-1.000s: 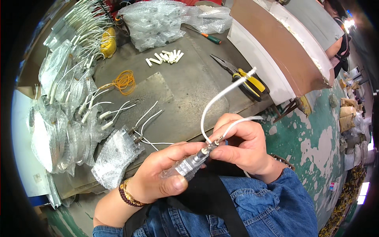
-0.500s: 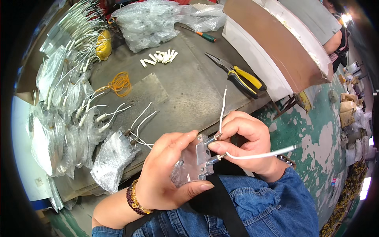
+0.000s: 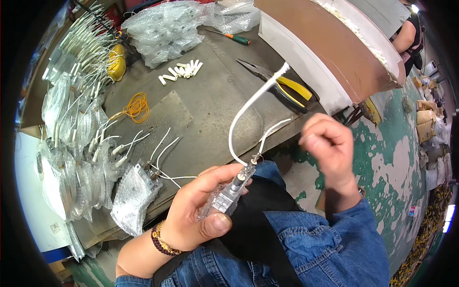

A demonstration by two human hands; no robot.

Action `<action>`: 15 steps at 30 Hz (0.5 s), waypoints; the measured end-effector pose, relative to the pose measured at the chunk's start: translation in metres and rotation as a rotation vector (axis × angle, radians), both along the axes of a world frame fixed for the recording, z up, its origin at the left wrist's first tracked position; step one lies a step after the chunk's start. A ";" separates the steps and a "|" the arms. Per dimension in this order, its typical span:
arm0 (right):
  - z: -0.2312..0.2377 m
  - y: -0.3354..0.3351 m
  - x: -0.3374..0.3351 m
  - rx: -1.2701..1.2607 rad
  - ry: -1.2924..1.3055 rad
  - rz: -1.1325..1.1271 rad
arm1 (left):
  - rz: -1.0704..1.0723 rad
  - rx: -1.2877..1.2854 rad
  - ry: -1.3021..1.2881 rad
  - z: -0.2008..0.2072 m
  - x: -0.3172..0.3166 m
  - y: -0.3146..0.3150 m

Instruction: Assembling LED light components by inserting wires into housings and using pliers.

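Observation:
My left hand (image 3: 201, 210) grips a small clear plastic part with a metal body (image 3: 228, 196), held over my lap. Two white wires (image 3: 244, 119) rise from its top end and curve up and to the right. My right hand (image 3: 330, 143) is lifted to the right of the wires, fingers curled closed and blurred, apart from the part; I see nothing in it.
A grey workbench (image 3: 210, 100) carries yellow-handled pliers (image 3: 287, 88), a screwdriver (image 3: 229, 37), short white sleeves (image 3: 180, 71), an orange wire coil (image 3: 137, 107) and loose wired parts (image 3: 158, 158). Bubble-wrapped bundles (image 3: 76, 143) line its left side. A brown and white box (image 3: 330, 52) stands at right.
My right hand has let go of the wires and lifted away to the right. The white wires have sprung upward. My left hand has turned the part end-up.

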State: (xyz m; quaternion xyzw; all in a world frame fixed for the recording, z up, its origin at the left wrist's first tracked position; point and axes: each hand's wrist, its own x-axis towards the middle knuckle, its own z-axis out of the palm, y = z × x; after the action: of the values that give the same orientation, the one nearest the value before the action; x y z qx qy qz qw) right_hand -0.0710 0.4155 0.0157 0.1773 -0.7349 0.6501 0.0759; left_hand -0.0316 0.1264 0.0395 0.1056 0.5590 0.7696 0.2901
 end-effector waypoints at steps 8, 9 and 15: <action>0.011 0.001 0.017 0.277 0.060 0.101 | 0.014 -0.108 0.082 -0.009 -0.003 0.014; 0.007 -0.009 0.017 0.167 0.007 0.172 | 0.024 -0.209 0.279 -0.011 -0.003 0.015; 0.003 -0.042 0.020 -0.193 -0.233 0.250 | 0.166 -0.465 0.811 -0.003 0.001 0.020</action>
State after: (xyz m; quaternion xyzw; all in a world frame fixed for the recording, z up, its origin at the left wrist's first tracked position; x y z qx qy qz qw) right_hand -0.0510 0.3739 0.0191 0.1829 -0.6453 0.7380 -0.0743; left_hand -0.0308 0.1459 0.0369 0.2850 0.7910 0.5414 0.0018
